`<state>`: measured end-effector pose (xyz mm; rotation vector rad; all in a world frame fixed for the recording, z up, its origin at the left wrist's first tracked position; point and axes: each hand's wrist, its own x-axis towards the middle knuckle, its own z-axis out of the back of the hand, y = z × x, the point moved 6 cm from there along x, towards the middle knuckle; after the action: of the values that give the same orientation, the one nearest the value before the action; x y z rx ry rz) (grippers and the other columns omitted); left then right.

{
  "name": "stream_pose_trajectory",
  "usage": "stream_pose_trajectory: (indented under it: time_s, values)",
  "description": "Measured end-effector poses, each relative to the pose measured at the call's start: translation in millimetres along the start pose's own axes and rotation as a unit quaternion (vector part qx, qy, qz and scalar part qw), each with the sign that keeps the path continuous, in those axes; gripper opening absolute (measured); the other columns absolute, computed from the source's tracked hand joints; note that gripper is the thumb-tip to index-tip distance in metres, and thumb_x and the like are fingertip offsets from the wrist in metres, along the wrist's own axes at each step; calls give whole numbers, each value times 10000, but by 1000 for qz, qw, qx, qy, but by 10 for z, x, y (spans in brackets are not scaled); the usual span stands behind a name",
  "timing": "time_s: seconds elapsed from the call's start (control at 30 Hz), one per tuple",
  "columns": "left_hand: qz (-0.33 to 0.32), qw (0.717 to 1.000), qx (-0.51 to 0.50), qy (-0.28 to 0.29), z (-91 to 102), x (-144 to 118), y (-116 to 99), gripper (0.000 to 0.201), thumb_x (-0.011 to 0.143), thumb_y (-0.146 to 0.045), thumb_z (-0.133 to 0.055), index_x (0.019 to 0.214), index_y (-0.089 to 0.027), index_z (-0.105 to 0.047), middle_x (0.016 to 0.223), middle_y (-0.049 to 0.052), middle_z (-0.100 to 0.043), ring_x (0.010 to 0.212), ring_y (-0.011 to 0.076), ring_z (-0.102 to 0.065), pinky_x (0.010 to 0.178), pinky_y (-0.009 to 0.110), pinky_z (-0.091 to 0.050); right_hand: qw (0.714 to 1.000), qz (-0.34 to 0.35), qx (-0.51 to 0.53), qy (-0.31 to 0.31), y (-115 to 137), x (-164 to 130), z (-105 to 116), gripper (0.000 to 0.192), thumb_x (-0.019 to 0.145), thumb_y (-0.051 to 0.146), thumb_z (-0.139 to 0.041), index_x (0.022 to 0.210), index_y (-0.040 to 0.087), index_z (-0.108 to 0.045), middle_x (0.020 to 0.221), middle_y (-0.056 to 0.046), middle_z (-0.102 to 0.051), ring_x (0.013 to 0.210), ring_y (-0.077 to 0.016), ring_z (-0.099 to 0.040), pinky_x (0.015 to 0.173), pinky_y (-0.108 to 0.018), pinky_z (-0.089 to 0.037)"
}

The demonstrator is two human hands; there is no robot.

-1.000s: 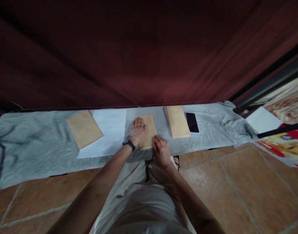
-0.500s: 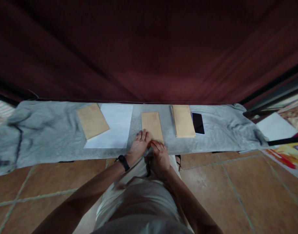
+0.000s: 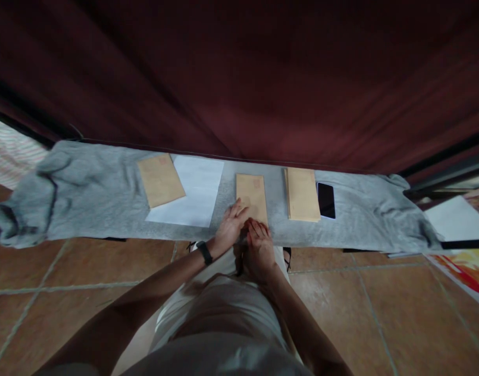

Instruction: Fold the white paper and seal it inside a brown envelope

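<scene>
Paper comes first: a slim tan rectangular envelope [image 3: 252, 197] lies flat near the middle of a long crumpled grey cloth [image 3: 94, 193] spread over the brown tiled floor [image 3: 380, 308], its long side running toward 12 o'clock and a faint reddish mark near its far end. The left hand [image 3: 231, 227], a black band [image 3: 204, 252] on its wrist, rests flat with spread fingers on the envelope's near left corner, pressing down rather than closing around it. The right hand [image 3: 258, 244] sits just beside it at the envelope's near edge, fingers curled down so that the tips touch the paper; whether it pinches the edge cannot be told. At 3 o'clock from the envelope, close by, lies a neat stack of tan envelopes [image 3: 302, 194], and touching that stack's right side is a black smartphone [image 3: 326, 200], screen dark. At 9 o'clock a white sheet of paper [image 3: 195, 196] lies flat, with a wider tan envelope [image 3: 161, 179] tilted across its left edge. A dark red curtain [image 3: 239, 78] hangs behind the cloth at 12 o'clock. At 6 o'clock are the person's forearms and pale clothing [image 3: 219, 318]. Far off at 3 o'clock, a white paper [image 3: 446, 218] and a colourful printed sheet [image 3: 464, 266] lie past the cloth's end.
</scene>
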<state>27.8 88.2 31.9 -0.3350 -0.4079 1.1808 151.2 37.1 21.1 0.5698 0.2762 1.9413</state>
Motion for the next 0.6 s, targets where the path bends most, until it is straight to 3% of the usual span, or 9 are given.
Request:
stream_pose_trajectory:
  time_s: [0.13,0.27,0.43,0.5,0.6]
  values:
    - [28,992,-109,-53,93,79,-25,588,888,-12,-402,1425,-192,-562,1620,114,-380,1460,217,-440,1204,396,-413,1000,-7,-4,-9,21,4,5,517,996,127,-435,1511,113,-475,1503,-179,-545,1379,-304,-493,1177,-513,-368]
    - [57,980,-174,-83,238,189,-176,588,874,-22,-421,1410,-212,-574,1597,101,-385,1429,214,-469,1157,366,-466,997,-44,2,-56,-13,49,55,557,1008,174,-433,1556,90,-383,1549,-205,-482,1406,-318,-471,1156,-523,-396]
    - [55,952,-274,-122,487,237,-436,594,966,-210,-518,1543,-270,-394,1624,127,-340,1246,217,-593,989,346,-565,982,-121,95,-112,-252,146,251,486,1022,160,-307,1468,123,-493,1454,-168,-584,1348,-266,-550,1109,-434,-467]
    - [56,938,-313,-135,525,254,-478,624,991,-311,-538,1574,-275,-321,1648,145,-293,1157,195,-630,922,327,-583,951,-193,178,-165,-442,161,376,410,1042,247,-319,1325,150,-600,1270,-146,-693,1198,-258,-643,1019,-407,-526]
    - [113,916,-361,-130,418,303,-418,621,985,-373,-565,1554,-252,-350,1614,161,-350,1180,207,-621,869,310,-588,863,-294,338,-233,-700,146,464,322,1013,421,-428,1037,187,-648,935,-85,-733,918,-234,-699,836,-361,-579]
